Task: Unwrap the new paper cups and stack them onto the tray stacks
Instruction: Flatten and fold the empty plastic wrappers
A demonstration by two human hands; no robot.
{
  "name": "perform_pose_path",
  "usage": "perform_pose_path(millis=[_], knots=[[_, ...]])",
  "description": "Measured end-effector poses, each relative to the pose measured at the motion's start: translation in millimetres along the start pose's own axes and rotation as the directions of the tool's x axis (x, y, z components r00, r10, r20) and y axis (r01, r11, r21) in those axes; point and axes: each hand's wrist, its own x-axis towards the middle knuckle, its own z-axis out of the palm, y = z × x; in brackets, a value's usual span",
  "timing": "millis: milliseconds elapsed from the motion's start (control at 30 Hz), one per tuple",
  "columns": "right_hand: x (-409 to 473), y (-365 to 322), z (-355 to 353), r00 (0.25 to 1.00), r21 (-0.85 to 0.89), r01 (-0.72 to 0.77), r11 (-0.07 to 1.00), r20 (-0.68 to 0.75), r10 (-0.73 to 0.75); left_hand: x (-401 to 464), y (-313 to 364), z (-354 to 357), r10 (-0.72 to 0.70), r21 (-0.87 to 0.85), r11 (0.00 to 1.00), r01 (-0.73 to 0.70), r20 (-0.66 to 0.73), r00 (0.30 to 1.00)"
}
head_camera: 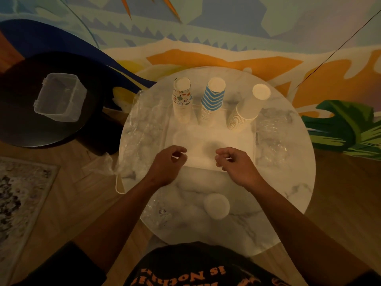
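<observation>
A clear tray (255, 141) sits on a round marble table (288, 182). Three upside-down cup stacks stand along its far side: a patterned stack (182, 100), a blue zigzag stack (213, 100) and a leaning plain white stack (247, 108). My left hand (165, 166) and my right hand (235, 166) hover side by side over the tray's near edge, fingers loosely curled, with nothing visible in them. More white cups (216, 206) stand upside down on the table near me, between my forearms.
Crumpled clear wrap lies left of the tray (140, 129), right of it (272, 137) and at the table's near left (158, 213). A clear plastic box (59, 98) sits on a black round table (20, 120) to the left. A rug (20, 193) covers the floor.
</observation>
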Motion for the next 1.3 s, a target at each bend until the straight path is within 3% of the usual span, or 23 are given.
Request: perform_pose_path(millis=[233,400,633,1300], knots=[[-47.3,55.0,-16.6,0.998,-0.065,-0.049,0.997,-0.044,0.046,-43.6,-14.4,45.7,0.002,0.053,0.999,-0.013,0.198,0.980],[-72.5,92.0,-8.8,0.992,-0.174,-0.116,0.978,-0.071,0.105,-67.0,-28.6,78.1,-0.082,0.164,0.986,0.034,0.293,0.952],[-90.6,111.8,8.6,0.984,-0.263,-0.177,0.949,-0.059,0.167,-83.3,-37.4,103.2,-0.164,0.236,0.967,0.101,0.266,0.950],[-95.2,113.0,12.6,0.985,-0.195,-0.144,0.970,-0.121,0.122,-92.6,-30.1,108.0,-0.148,0.181,0.976,0.119,0.158,0.976]])
